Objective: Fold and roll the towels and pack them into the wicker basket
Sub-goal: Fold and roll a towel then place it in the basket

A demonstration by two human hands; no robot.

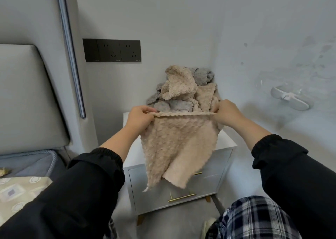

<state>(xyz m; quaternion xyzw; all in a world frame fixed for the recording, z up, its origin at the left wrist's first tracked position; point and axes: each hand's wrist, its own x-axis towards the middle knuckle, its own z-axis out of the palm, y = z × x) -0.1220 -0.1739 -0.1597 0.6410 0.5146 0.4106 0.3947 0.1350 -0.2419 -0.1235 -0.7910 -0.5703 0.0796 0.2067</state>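
above the white table, both hands pinch a beige towel. left hand and right hand grip its top edge. behind it lies a towel pile.

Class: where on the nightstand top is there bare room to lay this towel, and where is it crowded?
Bare top shows on the nightstand at its front right corner, right of the held beige towel, and in a strip along its left edge. The back is crowded with the towel pile. Under the held towel is hidden.
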